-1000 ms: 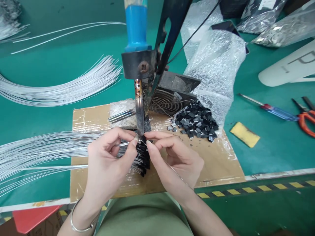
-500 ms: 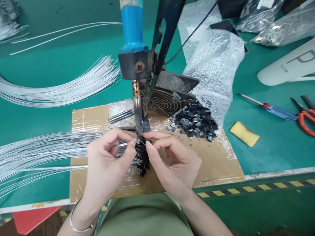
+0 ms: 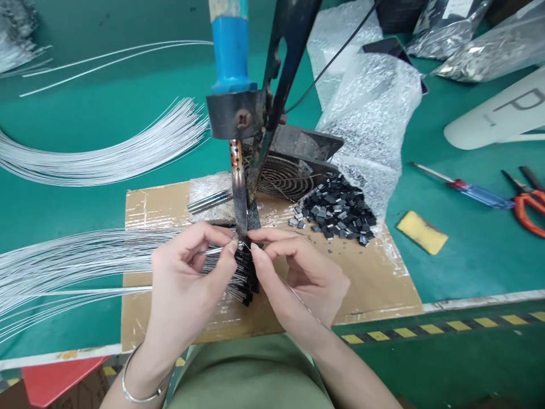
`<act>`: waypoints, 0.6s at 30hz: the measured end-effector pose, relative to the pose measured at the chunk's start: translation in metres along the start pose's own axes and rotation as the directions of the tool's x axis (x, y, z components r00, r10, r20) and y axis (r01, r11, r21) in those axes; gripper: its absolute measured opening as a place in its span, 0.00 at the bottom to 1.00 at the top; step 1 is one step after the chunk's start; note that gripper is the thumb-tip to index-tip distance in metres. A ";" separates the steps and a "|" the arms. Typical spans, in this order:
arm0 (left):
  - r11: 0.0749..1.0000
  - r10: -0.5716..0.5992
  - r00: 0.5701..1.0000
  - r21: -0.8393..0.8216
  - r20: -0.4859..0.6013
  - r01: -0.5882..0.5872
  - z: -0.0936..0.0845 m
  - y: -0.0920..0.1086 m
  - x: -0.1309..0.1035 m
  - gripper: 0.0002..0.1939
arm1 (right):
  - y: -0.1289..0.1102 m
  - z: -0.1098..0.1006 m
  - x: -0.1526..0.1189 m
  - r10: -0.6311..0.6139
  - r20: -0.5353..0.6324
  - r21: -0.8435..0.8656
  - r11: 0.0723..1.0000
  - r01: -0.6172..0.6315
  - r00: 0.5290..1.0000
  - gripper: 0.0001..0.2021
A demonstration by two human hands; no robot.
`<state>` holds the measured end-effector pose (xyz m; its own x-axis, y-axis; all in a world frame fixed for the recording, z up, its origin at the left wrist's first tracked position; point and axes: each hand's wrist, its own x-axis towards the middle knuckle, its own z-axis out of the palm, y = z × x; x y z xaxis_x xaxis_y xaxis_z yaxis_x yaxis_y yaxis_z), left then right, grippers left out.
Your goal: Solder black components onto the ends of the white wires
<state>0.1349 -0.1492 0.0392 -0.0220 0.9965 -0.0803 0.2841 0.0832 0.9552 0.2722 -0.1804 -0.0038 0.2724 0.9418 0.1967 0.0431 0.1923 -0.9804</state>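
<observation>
Under the tip of a blue-handled soldering iron (image 3: pixel 238 187), clamped in a black stand (image 3: pixel 289 51), both my hands meet with pinched fingers. My left hand (image 3: pixel 193 284) grips a thin white wire (image 3: pixel 212 250) close to its end. Between the thumb and forefinger of my right hand (image 3: pixel 298 272) is a thin strand of solder wire (image 3: pixel 304 304), which trails back over the wrist. The joint at the iron's tip is partly covered by fingertips. Below it lie several wires with black connectors (image 3: pixel 244 278) on their ends.
A pile of small black parts (image 3: pixel 340 207) lies on the cardboard (image 3: pixel 370 284), near a fan (image 3: pixel 285 176) and bubble wrap (image 3: pixel 366 119). White wire bundles (image 3: pixel 140 153) spread at left. Rightward are a screwdriver (image 3: pixel 472 190), red-handled pliers (image 3: pixel 530 204), a yellow sponge (image 3: pixel 422 232) and a white cup (image 3: pixel 494 113).
Hardly anything differs. Both hands keep their pinch under the iron's tip, and the whole view has shifted by a few pixels.
</observation>
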 end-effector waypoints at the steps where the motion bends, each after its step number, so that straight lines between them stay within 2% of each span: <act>1: 1.000 -0.001 1.000 0.002 -0.001 0.001 0.000 0.000 0.000 0.08 | 0.000 0.000 0.000 -0.002 0.000 -0.005 1.000 0.002 1.000 0.09; 18: 0.998 -0.027 0.999 0.056 -0.020 0.028 0.001 0.000 0.001 0.06 | 0.000 0.000 0.000 -0.009 0.002 -0.022 1.000 0.009 1.000 0.09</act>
<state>0.1355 -0.1484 0.0385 -0.0488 0.9937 -0.1007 0.3369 0.1113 0.9349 0.2723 -0.1800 -0.0042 0.2703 0.9406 0.2054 0.0669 0.1945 -0.9786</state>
